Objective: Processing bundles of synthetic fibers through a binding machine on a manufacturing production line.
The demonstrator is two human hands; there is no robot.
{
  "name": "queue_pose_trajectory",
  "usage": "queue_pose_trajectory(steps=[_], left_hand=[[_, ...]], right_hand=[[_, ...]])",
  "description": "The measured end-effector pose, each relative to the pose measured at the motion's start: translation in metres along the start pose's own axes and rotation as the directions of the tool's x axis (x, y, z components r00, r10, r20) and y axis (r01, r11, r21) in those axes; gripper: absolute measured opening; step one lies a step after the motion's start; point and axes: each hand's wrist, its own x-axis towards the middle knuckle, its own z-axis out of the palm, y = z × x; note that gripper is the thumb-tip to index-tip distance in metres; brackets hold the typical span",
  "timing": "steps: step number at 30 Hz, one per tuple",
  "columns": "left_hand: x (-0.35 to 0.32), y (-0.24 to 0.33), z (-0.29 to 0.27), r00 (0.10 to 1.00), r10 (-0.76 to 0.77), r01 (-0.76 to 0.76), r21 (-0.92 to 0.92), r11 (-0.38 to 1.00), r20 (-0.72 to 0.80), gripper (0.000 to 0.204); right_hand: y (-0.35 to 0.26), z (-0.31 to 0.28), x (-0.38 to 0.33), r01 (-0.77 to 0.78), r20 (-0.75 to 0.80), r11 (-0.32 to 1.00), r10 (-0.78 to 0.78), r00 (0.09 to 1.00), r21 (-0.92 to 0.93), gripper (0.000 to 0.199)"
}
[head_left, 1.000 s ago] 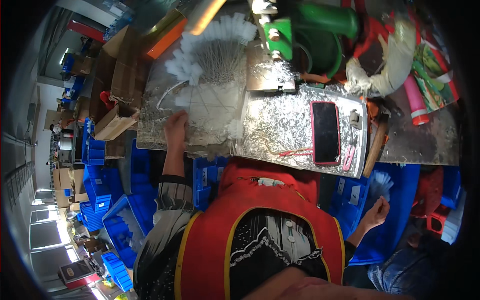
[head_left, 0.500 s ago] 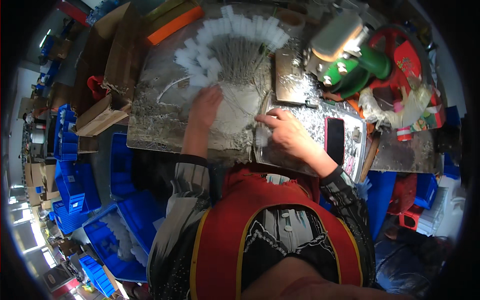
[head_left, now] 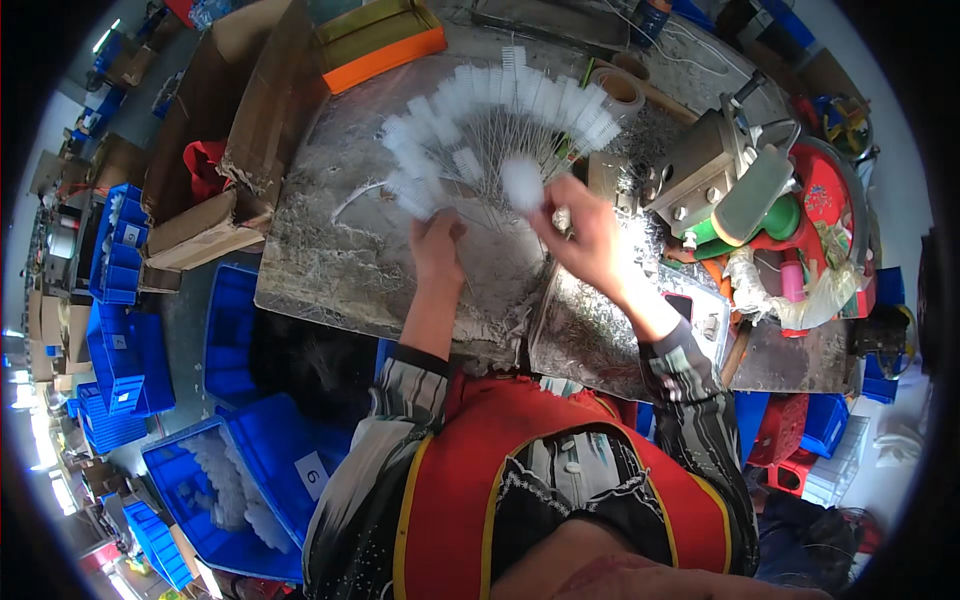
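A fan of thin wire brushes with white bristle tips [head_left: 480, 120] lies spread on a worn metal table [head_left: 330, 270]. My left hand [head_left: 436, 246] rests on the near ends of the brush wires, pressing them down. My right hand [head_left: 588, 236] is raised just right of the fan, pinching one white-tipped brush [head_left: 522, 183] between its fingers. Both forearms come up from my red vest and patterned sleeves.
A grey metal press with a green base [head_left: 720, 180] stands right of the brushes. A phone [head_left: 685, 305] lies on the table's right part. An orange-and-yellow tray [head_left: 385, 40] sits at the back, cardboard boxes [head_left: 215, 170] at left, blue bins [head_left: 245, 480] below.
My head has tilted, shifting the table down in view. My right hand came up from my lap to the table and now holds a brush at the fan. The left hand stays on the wires.
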Motion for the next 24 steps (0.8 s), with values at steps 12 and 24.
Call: queue_pose_trajectory(steps=[12, 24], left_hand=[[0.058, 0.010, 0.010, 0.996, -0.084, 0.071, -0.233, 0.970, -0.044, 0.027], [0.027, 0.032, 0.054, 0.994, -0.004, -0.002, -0.058, 0.998, -0.107, 0.036]], right_hand=[[0.100, 0.067, 0.067, -0.370, -0.345, 0.869, 0.254, 0.904, -0.329, 0.037], [0.075, 0.114, 0.041, 0.180, 0.145, 0.804, -0.118, 0.982, -0.567, 0.011]])
